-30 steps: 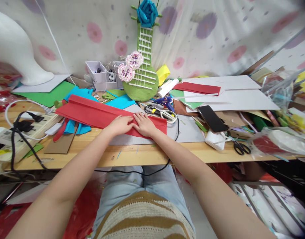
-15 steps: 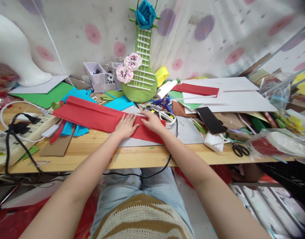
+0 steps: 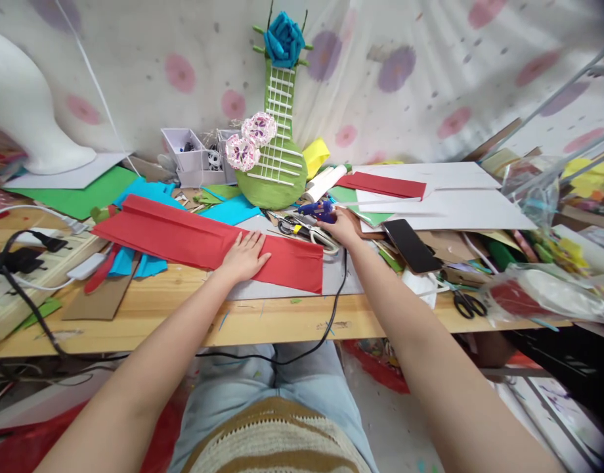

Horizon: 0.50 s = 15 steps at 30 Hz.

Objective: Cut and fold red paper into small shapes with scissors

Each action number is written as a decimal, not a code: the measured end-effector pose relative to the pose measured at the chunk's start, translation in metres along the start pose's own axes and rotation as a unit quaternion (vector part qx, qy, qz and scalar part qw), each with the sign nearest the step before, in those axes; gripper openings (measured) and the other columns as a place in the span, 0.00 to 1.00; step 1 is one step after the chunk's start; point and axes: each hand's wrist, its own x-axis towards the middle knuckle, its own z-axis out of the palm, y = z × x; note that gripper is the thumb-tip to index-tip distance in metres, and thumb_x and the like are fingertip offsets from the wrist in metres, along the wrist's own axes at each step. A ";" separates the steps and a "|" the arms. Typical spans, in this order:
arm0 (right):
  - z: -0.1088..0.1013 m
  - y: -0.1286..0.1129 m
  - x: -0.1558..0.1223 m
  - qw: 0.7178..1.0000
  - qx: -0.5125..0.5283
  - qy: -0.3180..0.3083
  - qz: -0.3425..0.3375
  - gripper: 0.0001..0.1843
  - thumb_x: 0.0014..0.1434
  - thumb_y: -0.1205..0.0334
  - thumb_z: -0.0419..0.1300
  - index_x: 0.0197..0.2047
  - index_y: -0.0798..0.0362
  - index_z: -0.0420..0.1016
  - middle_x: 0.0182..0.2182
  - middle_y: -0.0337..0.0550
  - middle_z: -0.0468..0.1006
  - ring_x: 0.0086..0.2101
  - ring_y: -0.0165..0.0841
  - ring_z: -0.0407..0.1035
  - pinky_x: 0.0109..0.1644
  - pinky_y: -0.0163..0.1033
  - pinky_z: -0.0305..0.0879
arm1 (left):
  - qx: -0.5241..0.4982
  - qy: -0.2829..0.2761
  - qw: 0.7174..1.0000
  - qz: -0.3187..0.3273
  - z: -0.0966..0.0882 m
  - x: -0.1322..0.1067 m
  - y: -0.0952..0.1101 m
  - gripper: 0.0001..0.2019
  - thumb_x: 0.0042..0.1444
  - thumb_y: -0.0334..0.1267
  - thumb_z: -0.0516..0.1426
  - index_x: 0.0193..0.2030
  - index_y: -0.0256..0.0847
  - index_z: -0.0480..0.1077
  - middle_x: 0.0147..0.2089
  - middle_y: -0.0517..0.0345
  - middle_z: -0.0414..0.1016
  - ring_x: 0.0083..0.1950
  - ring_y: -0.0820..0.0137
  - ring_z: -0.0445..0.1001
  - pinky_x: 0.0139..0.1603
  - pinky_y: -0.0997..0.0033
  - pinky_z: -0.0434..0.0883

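Observation:
A long folded strip of red paper (image 3: 184, 238) lies across the wooden table (image 3: 282, 322). My left hand (image 3: 243, 255) rests flat on it, fingers spread, pressing it down near its right half. My right hand (image 3: 342, 226) is off the paper, stretched out to the back right. Its fingers reach the blue glue gun (image 3: 318, 209) and the white-handled scissors (image 3: 316, 231). Whether the fingers have closed on the glue gun I cannot tell.
A green paper guitar with a blue flower (image 3: 277, 131) stands behind. A black phone (image 3: 411, 236), black scissors (image 3: 465, 303), white sheets (image 3: 454, 197), a power strip with cables (image 3: 21, 263) and coloured paper scraps crowd the table. A black cord (image 3: 339, 289) hangs over the front edge.
My right hand has left the red paper and moved right and back to the glue gun. My left hand stays on the paper, a little left of before.

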 end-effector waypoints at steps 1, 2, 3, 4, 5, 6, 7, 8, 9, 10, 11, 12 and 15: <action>0.003 0.000 0.003 1.000 0.006 -0.016 0.005 0.25 0.47 0.53 0.65 0.45 0.58 0.72 0.42 0.51 0.76 0.42 0.40 0.71 0.48 0.43 0.65 | 0.001 0.000 1.000 0.000 0.000 0.000 0.000 0.32 0.64 0.49 0.37 0.68 0.29 0.48 0.71 0.45 0.44 0.71 0.62 0.42 0.69 0.56 0.40; 0.005 0.001 0.006 0.999 0.010 -0.029 0.007 0.23 0.48 0.54 0.64 0.45 0.58 0.73 0.41 0.50 0.77 0.42 0.41 0.71 0.48 0.43 0.65 | 0.001 0.002 1.000 0.001 0.001 0.000 0.000 0.32 0.64 0.49 0.37 0.68 0.29 0.48 0.70 0.45 0.45 0.71 0.62 0.42 0.69 0.57 0.40; 0.006 0.004 0.010 0.999 0.017 -0.039 0.006 0.21 0.49 0.54 0.63 0.44 0.57 0.73 0.40 0.49 0.78 0.42 0.41 0.72 0.49 0.44 0.65 | 0.002 0.004 1.000 0.001 0.001 0.000 0.000 0.32 0.64 0.49 0.38 0.68 0.29 0.49 0.70 0.45 0.45 0.71 0.62 0.43 0.69 0.57 0.40; 0.005 0.008 0.013 0.998 0.029 -0.046 0.000 0.20 0.49 0.55 0.63 0.44 0.57 0.73 0.41 0.49 0.78 0.42 0.41 0.72 0.49 0.45 0.65 | 0.003 0.007 1.000 0.001 0.001 0.000 0.000 0.32 0.63 0.49 0.38 0.68 0.29 0.49 0.70 0.45 0.46 0.71 0.62 0.43 0.69 0.57 0.40; 0.003 0.014 0.016 0.998 0.047 -0.048 -0.007 0.21 0.50 0.55 0.62 0.45 0.57 0.73 0.42 0.49 0.78 0.43 0.41 0.72 0.50 0.45 0.64 | 0.004 0.011 1.000 0.001 0.001 0.000 0.000 0.31 0.63 0.49 0.38 0.68 0.30 0.50 0.70 0.45 0.47 0.71 0.62 0.44 0.69 0.57 0.40; 0.000 0.021 0.018 0.996 0.073 -0.047 -0.020 0.21 0.50 0.55 0.62 0.46 0.57 0.73 0.43 0.49 0.77 0.44 0.40 0.71 0.51 0.45 0.64 | 0.005 0.014 1.000 0.001 0.001 -0.001 0.000 0.31 0.63 0.49 0.38 0.67 0.30 0.50 0.70 0.45 0.47 0.71 0.62 0.44 0.69 0.57 0.40; -0.003 0.028 0.021 0.993 0.105 -0.047 -0.031 0.22 0.51 0.54 0.61 0.46 0.57 0.72 0.44 0.49 0.77 0.44 0.40 0.71 0.52 0.45 0.64 | 0.005 0.016 1.000 0.000 0.001 -0.001 0.001 0.31 0.63 0.49 0.39 0.67 0.30 0.50 0.70 0.45 0.47 0.71 0.62 0.44 0.69 0.57 0.40; -0.006 0.036 0.023 0.988 0.138 -0.049 -0.039 0.23 0.51 0.52 0.61 0.48 0.56 0.72 0.46 0.48 0.76 0.45 0.39 0.71 0.52 0.45 0.64 | 0.006 0.016 1.000 -0.001 0.001 -0.001 0.001 0.31 0.63 0.49 0.39 0.67 0.30 0.51 0.70 0.45 0.47 0.71 0.62 0.44 0.69 0.57 0.40; -0.009 0.043 0.026 0.984 0.166 -0.057 -0.039 0.25 0.51 0.50 0.61 0.49 0.55 0.71 0.46 0.47 0.76 0.46 0.39 0.71 0.53 0.46 0.64 | 0.006 0.016 1.000 -0.001 0.001 -0.001 0.001 0.31 0.63 0.49 0.39 0.67 0.30 0.51 0.70 0.45 0.47 0.71 0.62 0.44 0.69 0.58 0.40; -0.011 0.050 0.029 0.980 0.183 -0.070 -0.037 0.26 0.50 0.49 0.62 0.49 0.54 0.71 0.46 0.45 0.76 0.46 0.39 0.70 0.53 0.46 0.64 | 0.007 0.015 1.000 -0.001 0.001 -0.001 0.001 0.31 0.63 0.49 0.39 0.67 0.30 0.51 0.70 0.45 0.47 0.71 0.62 0.44 0.69 0.58 0.40; -0.013 0.056 0.032 0.977 0.193 -0.079 -0.035 0.27 0.49 0.47 0.62 0.49 0.52 0.70 0.46 0.44 0.76 0.46 0.38 0.70 0.54 0.46 0.64 | 0.007 0.014 1.000 -0.001 0.001 -0.001 0.001 0.31 0.63 0.49 0.39 0.67 0.29 0.50 0.70 0.45 0.47 0.71 0.62 0.44 0.69 0.57 0.40; -0.014 0.061 0.036 0.976 0.195 -0.087 -0.033 0.28 0.48 0.46 0.63 0.49 0.51 0.71 0.45 0.42 0.77 0.46 0.39 0.70 0.54 0.47 0.64 | 0.007 0.014 1.000 -0.001 0.001 -0.001 0.001 0.31 0.63 0.49 0.39 0.67 0.29 0.50 0.70 0.45 0.47 0.71 0.62 0.44 0.69 0.57 0.40; -0.015 0.071 0.052 0.979 0.181 -0.084 -0.048 0.29 0.46 0.43 0.63 0.48 0.50 0.71 0.43 0.42 0.77 0.45 0.39 0.70 0.53 0.47 0.65 | 0.006 0.019 1.000 0.000 0.002 -0.001 0.000 0.31 0.63 0.49 0.39 0.67 0.30 0.50 0.70 0.45 0.47 0.71 0.62 0.44 0.69 0.58 0.40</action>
